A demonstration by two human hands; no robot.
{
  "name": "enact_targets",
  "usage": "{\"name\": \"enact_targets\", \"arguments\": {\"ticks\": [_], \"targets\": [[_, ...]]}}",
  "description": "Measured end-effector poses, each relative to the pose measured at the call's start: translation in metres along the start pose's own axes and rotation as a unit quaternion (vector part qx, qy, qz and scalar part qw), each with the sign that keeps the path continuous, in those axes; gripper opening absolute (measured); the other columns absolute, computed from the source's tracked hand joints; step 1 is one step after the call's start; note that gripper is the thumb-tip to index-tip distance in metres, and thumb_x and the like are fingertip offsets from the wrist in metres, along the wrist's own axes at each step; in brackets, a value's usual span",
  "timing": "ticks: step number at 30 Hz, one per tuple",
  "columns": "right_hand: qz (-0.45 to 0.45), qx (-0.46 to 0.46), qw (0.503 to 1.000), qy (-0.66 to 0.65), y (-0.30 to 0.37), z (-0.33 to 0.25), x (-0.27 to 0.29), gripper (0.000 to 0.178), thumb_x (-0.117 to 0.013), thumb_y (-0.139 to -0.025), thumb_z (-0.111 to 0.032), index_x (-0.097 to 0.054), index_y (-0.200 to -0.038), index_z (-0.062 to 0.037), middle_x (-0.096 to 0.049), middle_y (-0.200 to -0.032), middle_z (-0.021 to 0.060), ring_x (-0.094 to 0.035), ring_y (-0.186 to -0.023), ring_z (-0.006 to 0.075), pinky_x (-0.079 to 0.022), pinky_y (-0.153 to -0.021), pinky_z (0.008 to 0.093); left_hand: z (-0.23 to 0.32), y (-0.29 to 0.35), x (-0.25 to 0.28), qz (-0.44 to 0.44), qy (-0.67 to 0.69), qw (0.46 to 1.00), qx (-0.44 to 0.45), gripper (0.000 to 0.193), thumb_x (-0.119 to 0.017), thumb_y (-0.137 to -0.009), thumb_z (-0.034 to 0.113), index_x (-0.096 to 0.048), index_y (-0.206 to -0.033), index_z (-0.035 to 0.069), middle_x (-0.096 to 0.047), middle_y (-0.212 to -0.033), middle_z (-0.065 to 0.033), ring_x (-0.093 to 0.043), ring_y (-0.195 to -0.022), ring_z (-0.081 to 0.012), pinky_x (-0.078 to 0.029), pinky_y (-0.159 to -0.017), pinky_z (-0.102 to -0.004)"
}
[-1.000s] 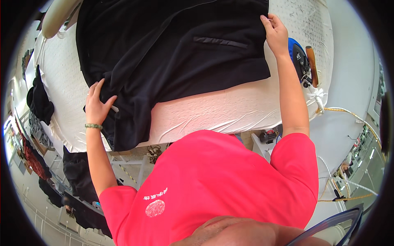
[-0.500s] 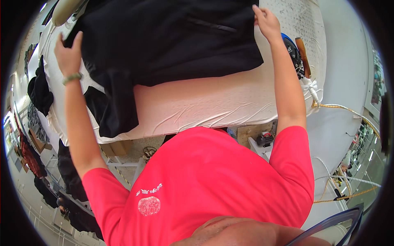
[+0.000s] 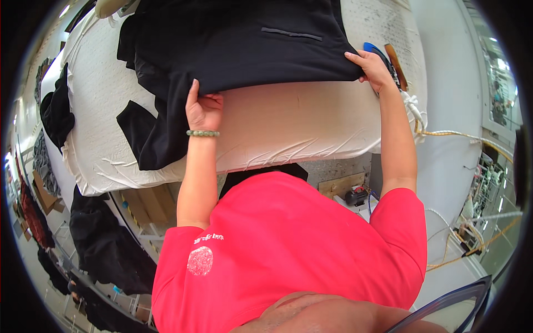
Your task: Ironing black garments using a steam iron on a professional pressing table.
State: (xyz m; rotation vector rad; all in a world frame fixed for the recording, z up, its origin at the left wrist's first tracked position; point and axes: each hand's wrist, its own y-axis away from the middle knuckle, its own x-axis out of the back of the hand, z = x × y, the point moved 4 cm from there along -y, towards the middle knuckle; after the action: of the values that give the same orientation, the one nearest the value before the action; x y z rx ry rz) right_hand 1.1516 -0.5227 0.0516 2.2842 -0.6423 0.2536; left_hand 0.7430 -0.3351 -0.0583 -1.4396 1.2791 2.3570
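A black garment (image 3: pixel 239 50), with a sleeve and a slit-like pocket, lies spread over a white-covered ironing table (image 3: pixel 277 119). My left hand (image 3: pixel 204 111), a beaded bracelet at its wrist, grips the garment's near edge beside the sleeve, thumb on top and fingers curled underneath. At the other end of that edge, my right hand (image 3: pixel 373 67) pinches the near right corner between thumb and fingers. The edge runs nearly straight between both hands. Just beyond my right hand stands an iron (image 3: pixel 378 51) with a blue body and a brown handle.
A bundled black cloth (image 3: pixel 57 108) hangs at the table's left edge. White and yellow cords (image 3: pixel 466 139) trail off to the right from the iron's side. A padded beige form (image 3: pixel 108 6) stands at the far left. Dark garments (image 3: pixel 102 238) hang at the lower left.
My left hand has moved right and nearer, from the garment's left side to its near edge. My right hand has come down the right side to the near corner.
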Motion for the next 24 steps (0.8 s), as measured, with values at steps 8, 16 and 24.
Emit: {"name": "enact_targets", "arguments": {"ticks": [8, 16, 24], "targets": [[0.081, 0.000, 0.996, -0.036, 0.068, -0.003, 0.017, 0.029, -0.073, -0.092, -0.039, -0.072, -0.094, -0.0105, -0.066, -0.080, -0.0054, -0.057, -0.067, 0.0040, -0.042, -0.052, 0.0217, 0.038, 0.021, -0.035, -0.042, -0.142, 0.973, -0.179, 0.019, -0.076, -0.089, 0.007, -0.072, -0.107, 0.009, -0.073, -0.105, -0.0026, -0.070, -0.095, -0.0174, -0.057, -0.080, -0.0327], [0.095, 0.043, 0.991, -0.086, 0.090, 0.053, 0.028, 0.021, -0.073, -0.091, -0.030, -0.070, -0.087, -0.0101, -0.063, -0.074, -0.0037, -0.054, -0.061, 0.0046, -0.041, -0.048, 0.0220, 0.019, 0.104, -0.020, 0.037, -0.283, 0.919, -0.271, 0.030, -0.076, -0.086, -0.004, -0.071, -0.113, 0.007, -0.072, -0.110, -0.0036, -0.070, -0.096, -0.0169, -0.058, -0.078, -0.0316], [0.077, 0.040, 0.995, -0.041, 0.057, 0.123, 0.015, 0.025, -0.073, -0.089, -0.025, -0.068, -0.076, -0.0042, -0.060, -0.066, -0.0013, -0.055, -0.057, 0.0072, -0.044, -0.047, 0.0267, -0.013, 0.100, 0.043, 0.211, -0.314, 0.903, -0.204, 0.040, -0.078, -0.083, -0.004, -0.069, -0.120, 0.006, -0.071, -0.114, -0.0064, -0.071, -0.097, -0.0234, -0.061, -0.077, -0.0358]]}}
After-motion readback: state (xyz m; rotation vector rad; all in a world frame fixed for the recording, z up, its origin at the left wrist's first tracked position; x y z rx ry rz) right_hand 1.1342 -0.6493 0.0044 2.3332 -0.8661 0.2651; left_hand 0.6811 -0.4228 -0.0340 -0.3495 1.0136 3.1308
